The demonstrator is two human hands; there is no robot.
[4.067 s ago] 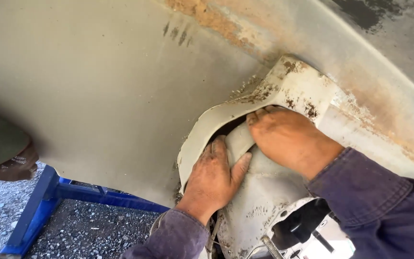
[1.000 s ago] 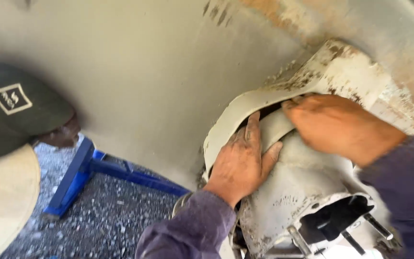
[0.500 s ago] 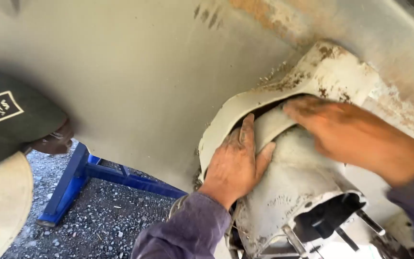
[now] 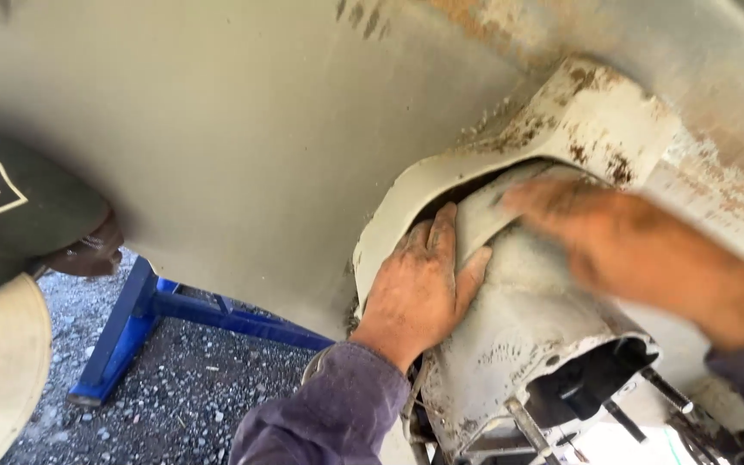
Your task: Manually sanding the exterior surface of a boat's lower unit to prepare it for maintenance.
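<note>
The left hand (image 4: pixel 419 288) lies flat, with the fingers spread wide, on the upper left side of a dirty white metal housing (image 4: pixel 518 344). It holds nothing; the fingertips point up into the dark gap between the housing and a curved white bracket (image 4: pixel 596 120) above it. The right hand (image 4: pixel 613 241) is blurred. It rests over the top of the same housing, near the gap, and its fingers seem stretched out, but I cannot tell if they grip something. Both arms wear purple sleeves (image 4: pixel 329 413).

The housing sits under a big pale grey hull surface (image 4: pixel 243 146), which fills most of the view and has rust-coloured stains at the upper right. The bracket also has brown rust spots along its edge. The lower end of the housing is an open box-like mouth (image 4: pixel 596 387), dark inside, with thin metal rods and a small part visible in it.

At the left edge there is a dark green cap (image 4: pixel 19 207) of another person, with a small square white patch on it; below it is a beige rounded shape. Behind, a blue metal stand (image 4: pixel 174 310) stands on grey gravel (image 4: pixel 182 396).
</note>
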